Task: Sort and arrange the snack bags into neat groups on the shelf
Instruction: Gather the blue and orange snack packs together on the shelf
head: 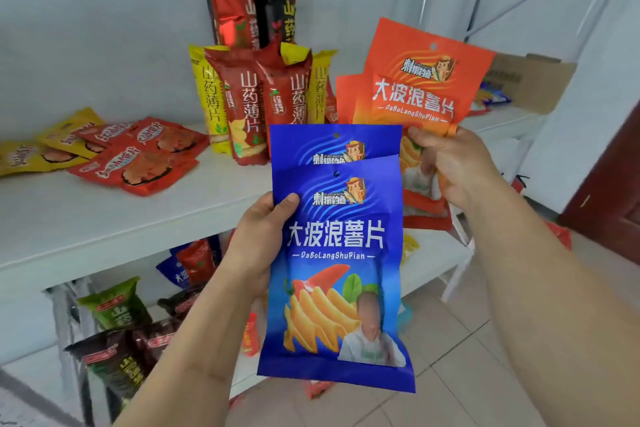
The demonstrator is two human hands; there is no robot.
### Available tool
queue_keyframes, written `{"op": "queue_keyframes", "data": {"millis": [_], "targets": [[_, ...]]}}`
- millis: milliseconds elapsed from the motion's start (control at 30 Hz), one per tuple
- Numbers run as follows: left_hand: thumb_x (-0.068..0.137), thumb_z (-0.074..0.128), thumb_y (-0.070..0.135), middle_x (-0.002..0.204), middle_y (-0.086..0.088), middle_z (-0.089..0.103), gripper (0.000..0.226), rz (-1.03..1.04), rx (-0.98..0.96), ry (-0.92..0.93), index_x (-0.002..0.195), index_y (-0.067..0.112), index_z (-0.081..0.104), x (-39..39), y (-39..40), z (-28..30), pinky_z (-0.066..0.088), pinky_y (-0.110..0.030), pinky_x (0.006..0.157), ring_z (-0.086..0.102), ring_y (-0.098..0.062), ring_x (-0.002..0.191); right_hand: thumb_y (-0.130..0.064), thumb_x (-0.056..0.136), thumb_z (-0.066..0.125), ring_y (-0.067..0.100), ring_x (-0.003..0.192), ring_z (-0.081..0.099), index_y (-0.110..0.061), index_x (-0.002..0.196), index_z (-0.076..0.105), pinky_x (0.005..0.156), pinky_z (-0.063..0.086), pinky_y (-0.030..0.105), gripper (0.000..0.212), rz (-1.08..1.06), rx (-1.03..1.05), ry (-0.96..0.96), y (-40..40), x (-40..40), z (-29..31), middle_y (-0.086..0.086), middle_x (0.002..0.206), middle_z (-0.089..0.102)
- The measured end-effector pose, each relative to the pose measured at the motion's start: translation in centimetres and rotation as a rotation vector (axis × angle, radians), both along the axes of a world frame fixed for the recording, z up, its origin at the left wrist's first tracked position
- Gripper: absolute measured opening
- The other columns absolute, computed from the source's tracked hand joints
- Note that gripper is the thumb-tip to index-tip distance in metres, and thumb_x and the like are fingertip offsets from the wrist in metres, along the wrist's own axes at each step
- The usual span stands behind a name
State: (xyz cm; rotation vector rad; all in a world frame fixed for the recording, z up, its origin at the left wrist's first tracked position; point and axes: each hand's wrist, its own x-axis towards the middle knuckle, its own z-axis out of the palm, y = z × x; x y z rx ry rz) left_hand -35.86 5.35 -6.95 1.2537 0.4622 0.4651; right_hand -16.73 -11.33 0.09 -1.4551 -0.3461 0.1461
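My left hand (258, 239) grips two stacked blue chip bags (337, 274) by their left edge, thumb on the front, held upright in front of the white shelf (104, 218). My right hand (446, 163) holds a bunch of orange chip bags (419, 87) a little higher, to the right of the blue ones. On the shelf behind stand red and yellow yam-crisp bags (256, 104), with a red one and a black one (252, 7) on top. Flat red and yellow bags (135, 156) lie at the shelf's left.
The lower shelf holds green, dark and red bags (117, 333) and a blue one (178, 274). A cardboard box (530, 80) with more packets sits at the right behind the orange bags. Tiled floor (460, 357) lies below, and a dark door (609, 191) stands at the far right.
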Motion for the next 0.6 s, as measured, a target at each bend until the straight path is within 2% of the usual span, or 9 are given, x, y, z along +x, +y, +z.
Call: {"op": "queue_keyframes", "data": {"millis": [33,100,233,400,500,600], "targets": [[0.102,0.056,0.029,0.102,-0.013,0.078,0.023,-0.003,0.009,0.002,0.112,0.009,0.063,1.6,-1.3,0.0,0.060,-0.046,0.084,0.075,-0.028,0.086,-0.016,0.084,0.076,0.027,0.090,0.073,-0.017,0.082,0.069,0.082,0.057,0.043,0.007,-0.003,-0.003,0.007,-1.4,1.5,-0.2,0.008,0.092,0.076],[0.101,0.056,0.030,0.099,-0.012,0.078,0.024,-0.014,0.005,0.001,0.113,0.009,0.062,4.9,-4.1,0.1,0.060,-0.044,0.081,0.076,-0.027,0.082,-0.017,0.083,0.077,0.027,0.091,0.073,-0.016,0.084,0.070,0.087,0.058,0.047,0.007,-0.010,-0.012,0.016,-4.3,4.8,-0.5,0.010,0.094,0.076],[0.101,0.057,0.031,0.099,-0.013,0.078,0.027,-0.036,-0.027,0.010,0.115,0.008,0.060,11.4,-9.6,0.3,0.060,-0.047,0.084,0.076,-0.027,0.081,-0.022,0.078,0.080,0.041,0.097,0.069,-0.015,0.083,0.070,0.087,0.055,0.053,0.013,-0.054,-0.061,0.034,-9.8,11.7,-1.1,0.023,0.100,0.071],[0.101,0.057,0.032,0.100,-0.014,0.078,0.029,-0.020,-0.052,0.009,0.117,0.008,0.059,18.9,-14.5,0.7,0.059,-0.048,0.086,0.076,-0.029,0.083,-0.023,0.078,0.080,0.044,0.093,0.069,-0.012,0.082,0.070,0.086,0.057,0.053,0.015,-0.073,-0.080,0.051,-14.9,19.0,-1.0,0.026,0.099,0.070],[0.101,0.058,0.032,0.100,-0.013,0.078,0.026,-0.010,-0.048,0.014,0.114,0.009,0.061,22.9,-16.1,1.2,0.060,-0.047,0.085,0.076,-0.029,0.084,-0.025,0.078,0.080,0.040,0.090,0.071,-0.014,0.084,0.072,0.081,0.057,0.048,0.015,-0.089,-0.073,0.061,-16.6,23.2,-0.9,0.018,0.095,0.074],[0.101,0.058,0.030,0.099,-0.014,0.078,0.023,0.000,-0.045,-0.012,0.112,0.010,0.062,27.1,-16.3,1.8,0.062,-0.041,0.076,0.076,-0.028,0.082,-0.025,0.080,0.080,0.028,0.086,0.074,-0.015,0.090,0.072,0.088,0.057,0.048,0.016,-0.066,-0.053,0.058,-17.1,27.1,-0.7,0.005,0.089,0.077]]}}
